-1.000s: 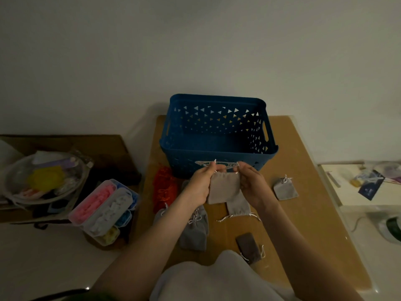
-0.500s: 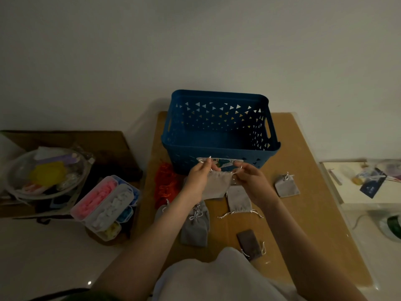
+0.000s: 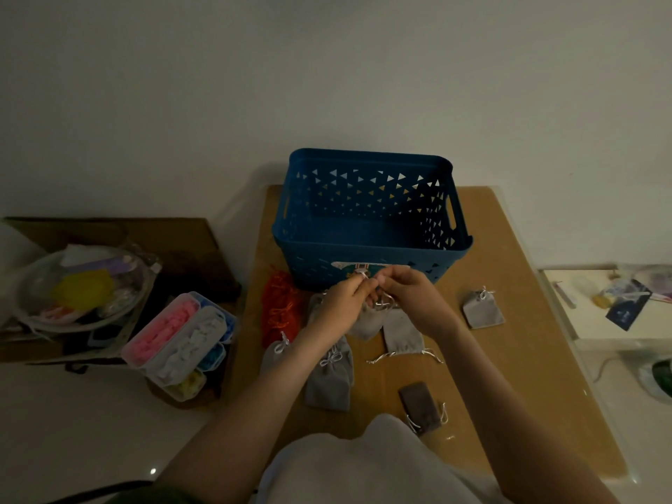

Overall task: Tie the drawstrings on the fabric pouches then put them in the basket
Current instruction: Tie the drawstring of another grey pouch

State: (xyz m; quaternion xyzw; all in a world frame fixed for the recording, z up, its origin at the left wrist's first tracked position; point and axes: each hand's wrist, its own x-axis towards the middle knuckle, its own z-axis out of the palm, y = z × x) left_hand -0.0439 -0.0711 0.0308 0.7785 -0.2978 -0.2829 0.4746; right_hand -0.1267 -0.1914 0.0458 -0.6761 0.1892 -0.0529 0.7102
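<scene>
My left hand (image 3: pixel 342 303) and my right hand (image 3: pixel 411 296) meet just in front of the blue basket (image 3: pixel 371 245). Both pinch the white drawstrings of a grey fabric pouch (image 3: pixel 367 323), which hangs bunched below my fingers. The basket's inside looks bare. More grey pouches lie on the board: an untied one (image 3: pixel 402 334) under my right wrist, a tied one (image 3: pixel 329 381) under my left forearm, another tied one (image 3: pixel 272 356) to its left, one (image 3: pixel 483 310) at the right, and a darker pouch (image 3: pixel 422 405) near me.
The brown board (image 3: pixel 527 376) carries everything; a heap of orange-red pouches (image 3: pixel 282 307) lies at the basket's left. Left of the board stand a compartment box of coloured pieces (image 3: pixel 182 343) and a clear bowl of odds (image 3: pixel 80 289). A white tray with clutter (image 3: pixel 600 303) sits right.
My hands have come together over the pouch's mouth. The pouch, held flat and spread a second ago, now hangs gathered below my fingers.
</scene>
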